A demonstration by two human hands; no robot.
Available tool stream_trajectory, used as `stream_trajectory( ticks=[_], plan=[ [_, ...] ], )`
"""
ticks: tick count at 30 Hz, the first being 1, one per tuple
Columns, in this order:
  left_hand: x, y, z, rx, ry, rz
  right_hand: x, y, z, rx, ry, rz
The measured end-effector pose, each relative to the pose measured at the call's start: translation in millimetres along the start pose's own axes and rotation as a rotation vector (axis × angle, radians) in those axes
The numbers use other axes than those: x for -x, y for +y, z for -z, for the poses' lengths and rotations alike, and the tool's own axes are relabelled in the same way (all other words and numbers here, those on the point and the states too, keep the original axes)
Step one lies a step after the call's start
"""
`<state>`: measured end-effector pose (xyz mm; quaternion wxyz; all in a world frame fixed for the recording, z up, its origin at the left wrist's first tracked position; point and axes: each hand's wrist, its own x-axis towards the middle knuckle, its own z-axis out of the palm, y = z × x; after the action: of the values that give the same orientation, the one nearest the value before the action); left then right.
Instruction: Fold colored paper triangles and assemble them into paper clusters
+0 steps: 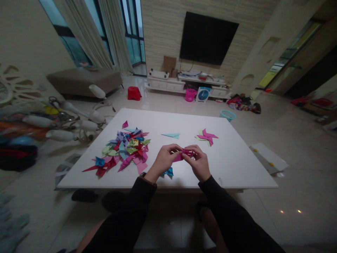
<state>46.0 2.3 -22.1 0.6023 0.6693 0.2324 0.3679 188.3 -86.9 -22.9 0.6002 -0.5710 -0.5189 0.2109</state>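
Note:
Over the near middle of the white table [231, 168], both of my hands pinch one piece of folded magenta paper [178, 157]. My left hand [166, 157] grips its left side with thumb and fingers, and my right hand [197, 162] closes on its right side. Fingers cover much of its shape. Below my left wrist lies a shiny blue folded paper [169, 172], partly hidden. Beyond my hands rest a light blue folded paper strip [172, 135] and, farther right, a pink and green paper pinwheel shape [207, 136].
A heap of colourful folded papers [129, 146] covers the table's left part, with one magenta piece [125, 124] apart behind it. On the floor beyond are a red stool [134, 93], a pink bin [190, 95] and a teal basket [228, 115]. White lamp arms [79, 123] stand left.

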Motion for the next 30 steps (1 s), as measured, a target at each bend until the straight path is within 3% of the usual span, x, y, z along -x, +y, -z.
stream_trajectory(
  ticks=[10, 15, 17, 23, 30],
  plan=[
    [0.1, -2.4, 3.3, -0.112, 0.008, -0.003, -1.7, 1.8, 2.6, -0.045, -0.022, -0.052],
    [-0.1, -0.2, 3.6, -0.167, 0.06, -0.016, -4.7, -0.8, 10.9, -0.066, 0.166, -0.044],
    [-0.2, -0.3, 3.7, -0.164, 0.076, -0.013, -5.6, -0.2, 13.7, -0.064, 0.182, -0.039],
    [-0.3, -0.8, 4.8, -0.126, 0.068, 0.001, -4.9, 3.7, 13.0, -0.029, 0.103, -0.074],
    [-0.4, -0.9, 6.3, -0.087, 0.044, -0.015, -3.2, -0.7, 8.4, 0.04, 0.042, 0.009]
  ],
)
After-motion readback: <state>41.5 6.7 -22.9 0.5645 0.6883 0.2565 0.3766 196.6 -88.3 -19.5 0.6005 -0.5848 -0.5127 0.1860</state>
